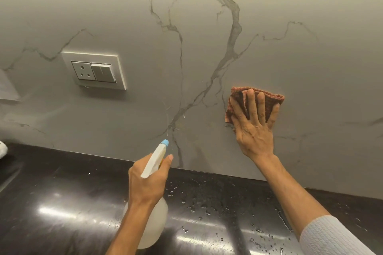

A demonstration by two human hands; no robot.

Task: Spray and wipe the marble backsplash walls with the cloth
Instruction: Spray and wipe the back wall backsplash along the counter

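The grey-veined marble backsplash [207,16] fills the upper view. My right hand [253,128] presses a folded reddish-brown cloth [271,99] flat against the wall, fingers spread over it. My left hand [147,182] grips a translucent white spray bottle [154,225] by its neck. The bottle's blue-tipped nozzle [165,143] points at the wall, low and left of the cloth. A few droplets cling to the marble above the nozzle.
A white socket-and-switch plate [94,70] is set in the wall at the left. Below runs a glossy black countertop [62,203] scattered with water drops near the middle and right. A white object shows at the far left edge.
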